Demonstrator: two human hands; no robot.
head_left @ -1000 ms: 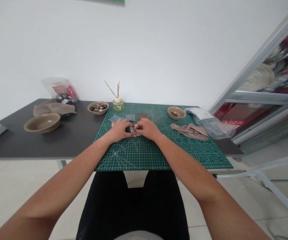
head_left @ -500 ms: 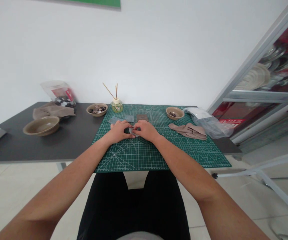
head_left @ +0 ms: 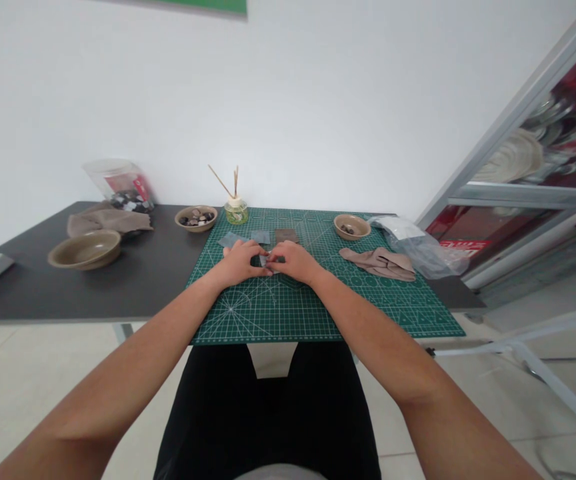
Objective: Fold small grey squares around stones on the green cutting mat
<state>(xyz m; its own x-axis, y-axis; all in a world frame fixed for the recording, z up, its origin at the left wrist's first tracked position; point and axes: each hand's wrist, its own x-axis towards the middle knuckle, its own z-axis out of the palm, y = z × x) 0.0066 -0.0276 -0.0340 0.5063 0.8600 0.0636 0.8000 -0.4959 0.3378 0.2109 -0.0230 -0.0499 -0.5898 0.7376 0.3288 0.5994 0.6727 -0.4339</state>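
Note:
Over the green cutting mat (head_left: 278, 317), my left hand (head_left: 241, 261) and my right hand (head_left: 295, 261) meet fingertip to fingertip. Both have their thumb and fingers closed on a small pale grey piece (head_left: 265, 261), mostly covered by the fingers, so its kind does not show. Beyond the hands lie thin flat squares: a blue-grey one (head_left: 260, 237), a brown one (head_left: 287, 235) and another blue-grey one (head_left: 229, 239) by the left hand. A dark rounded shape (head_left: 292, 283) shows under the right hand.
A bowl of stones (head_left: 197, 218) and a reed diffuser (head_left: 237, 210) stand behind left. At right are a small bowl (head_left: 352, 227), a brown cloth (head_left: 381, 263) and a clear plastic bag (head_left: 423, 247). Farther left sit a larger bowl (head_left: 85, 252), another cloth (head_left: 108, 219) and a clear container (head_left: 121, 183).
The view has shifted very slightly. Both hands stay together at the same spot on the mat, with only small finger movement around the pale piece.

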